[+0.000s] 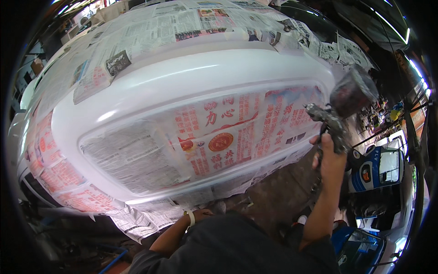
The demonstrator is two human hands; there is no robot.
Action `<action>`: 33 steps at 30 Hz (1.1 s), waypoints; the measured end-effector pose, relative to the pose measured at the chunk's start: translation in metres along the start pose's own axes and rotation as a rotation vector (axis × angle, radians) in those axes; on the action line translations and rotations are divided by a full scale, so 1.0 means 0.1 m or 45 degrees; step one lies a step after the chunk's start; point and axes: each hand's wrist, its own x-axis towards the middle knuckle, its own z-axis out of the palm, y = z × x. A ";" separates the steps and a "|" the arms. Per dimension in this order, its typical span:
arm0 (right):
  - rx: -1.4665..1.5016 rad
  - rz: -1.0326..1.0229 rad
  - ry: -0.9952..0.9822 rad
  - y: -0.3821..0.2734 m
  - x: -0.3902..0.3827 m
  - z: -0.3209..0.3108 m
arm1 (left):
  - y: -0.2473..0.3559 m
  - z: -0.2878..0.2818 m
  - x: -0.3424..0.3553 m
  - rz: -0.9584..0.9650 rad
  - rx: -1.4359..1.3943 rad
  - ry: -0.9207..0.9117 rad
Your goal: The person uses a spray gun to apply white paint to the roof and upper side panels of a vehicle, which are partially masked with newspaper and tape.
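Note:
My right hand [326, 153] is wrapped round the grip of a paint spray gun [335, 125], raised at the right end of a white vehicle panel [196, 68]. On top of the gun sits a dark, stained paint cup [353, 91]. The nozzle points left toward the panel and stands apart from it. Newspaper and red-printed sheets [255, 132] mask the window area inside the white frame. Low and close to my dark shirt is my left hand [202, 214], with a pale band on its wrist, just below the newspaper's bottom edge; its fingers are mostly hidden.
More newspaper [155, 23] covers the roof, and red-printed sheets [73, 187] cover the left side. To my right stands a blue and white vehicle [374, 169]. A dark hanging line or pole [413, 150] runs along the right. Brown floor [283, 187] shows below the panel.

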 end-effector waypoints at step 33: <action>0.051 -0.210 -0.678 0.06 -0.65 1.82 | 0.08 0.69 -1.86 -0.295 -0.382 1.062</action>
